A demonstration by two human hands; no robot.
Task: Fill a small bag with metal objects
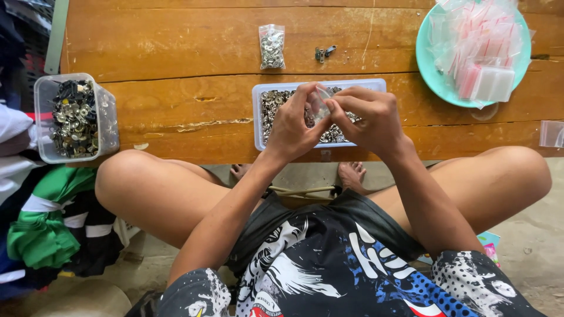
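Seated cross-legged at a low wooden bench [176, 53], both hands raised together at the centre of the frame, just above a white rectangular tray [261, 126] heaped with small silvery metal snap parts. Left hand [292, 126] and right hand [370, 120] meeting on a small clear plastic bag [320, 105], fingers of each closed in a pinch on its edges, thumbs and forefingers pressed at the mouth of the bag; whether any metal pieces already lie inside cannot be told, since knuckles hide most of it. Judged from the pose: bag being held at its mouth over the tray, either being opened for filling or pressed shut. Next move likely calling for a steady pinch with one hand to hold the mouth, the other hand free to work, and the bag kept directly above the tray so that dropped parts land back in it. Upper centre of the frame: one small bag already filled with silvery parts [272, 47], and just right of it a small dark metal clip [324, 53]. Upper right: a teal plate [426, 64] piled with empty clear bags. Far left: a clear tub [108, 120] of darker mixed metal fasteners, hanging over the bench edge. Lower left: folded green, white and black cloth [41, 229] on the floor.
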